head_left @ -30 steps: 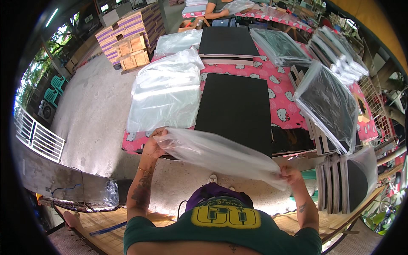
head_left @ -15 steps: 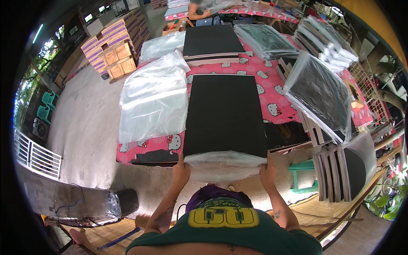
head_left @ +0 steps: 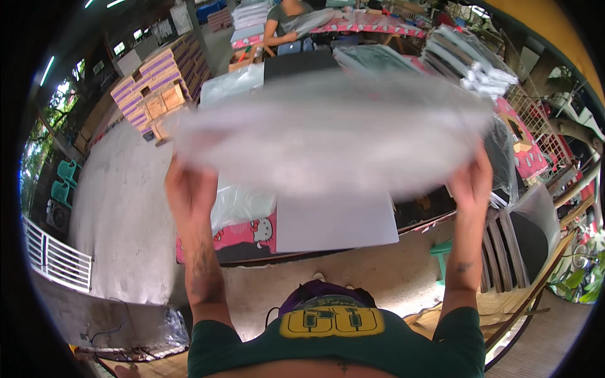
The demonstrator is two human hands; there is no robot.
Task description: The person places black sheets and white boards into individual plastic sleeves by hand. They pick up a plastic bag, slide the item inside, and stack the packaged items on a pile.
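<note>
With both arms raised, I hold up a board in a clear plastic bag (head_left: 328, 145), smeared by motion, above the table. My left hand (head_left: 194, 186) grips its left end and my right hand (head_left: 471, 179) its right end; the fingertips are partly hidden behind the plastic. Below it, a pale white sheet (head_left: 337, 223) lies flat on the table at the near edge. To its left, a pile of clear plastic bags (head_left: 242, 205) shows partly from under the raised board.
Black boards (head_left: 299, 63) and bagged boards (head_left: 375, 60) lie farther back on the pink patterned table cover (head_left: 261, 230). Bagged boards (head_left: 504, 252) stand at the right beside a green stool (head_left: 440, 255). Cartons (head_left: 167, 75) are stacked at far left. Another person (head_left: 287, 25) stands beyond.
The black board with plastic at its near end has been lifted from the table, and my hands have moved up and apart with it. A white sheet now shows where it lay.
</note>
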